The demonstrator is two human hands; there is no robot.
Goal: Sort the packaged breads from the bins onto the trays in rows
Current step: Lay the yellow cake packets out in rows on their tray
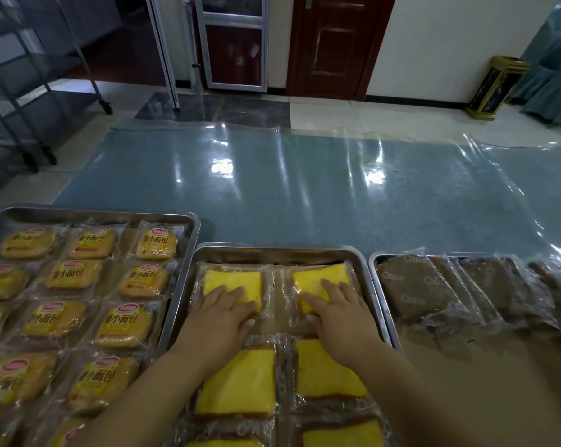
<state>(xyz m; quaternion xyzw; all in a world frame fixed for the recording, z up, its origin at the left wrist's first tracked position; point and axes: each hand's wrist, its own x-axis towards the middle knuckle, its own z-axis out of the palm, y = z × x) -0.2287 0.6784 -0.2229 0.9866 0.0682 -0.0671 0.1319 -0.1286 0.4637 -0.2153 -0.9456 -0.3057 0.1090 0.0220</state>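
Across the plastic-covered bench (pixel 305 195), the middle tray (pixel 272 250) holds yellow packaged breads (pixel 327 366) in rows. In that tray, your left hand (pixel 222 312) presses the far-left pack (pixel 232 280) and your right hand (pixel 337 312) the far-right pack (pixel 314 277). Each grip is wide, fingers straight.

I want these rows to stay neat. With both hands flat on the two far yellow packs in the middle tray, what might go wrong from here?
1. The left hand and right hand press flat on the far yellow packs; hard pressure could squash the soft slices.
2. The glossy wrappers may slide, leaving that row crooked against the middle tray rim.
3. Both forearms pass over the near yellow packs and could drag them out of line.
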